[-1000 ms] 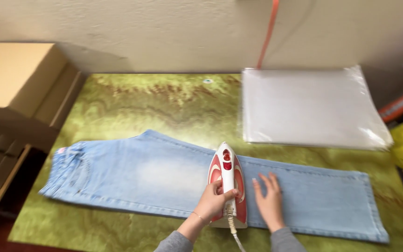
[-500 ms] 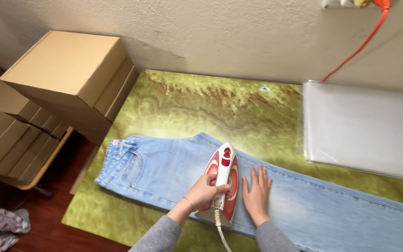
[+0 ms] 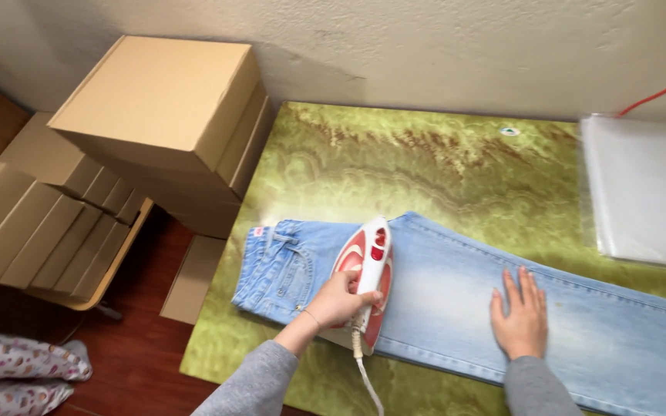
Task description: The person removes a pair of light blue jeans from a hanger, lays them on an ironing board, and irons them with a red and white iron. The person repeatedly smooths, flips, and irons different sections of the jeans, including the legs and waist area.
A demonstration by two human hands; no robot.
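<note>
Denim: light-blue jeans flat on green mat.
Left hand: clenched round red-white iron near waistband.
Right hand: spread flat on leg.
Risk: lingering iron may scorch; trailing cord could snag.

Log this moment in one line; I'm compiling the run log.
left hand: grips iron | right hand: flat on jeans | surface: green mat

Iron on jeans atop table, boxes left, plastic sheets right
</note>
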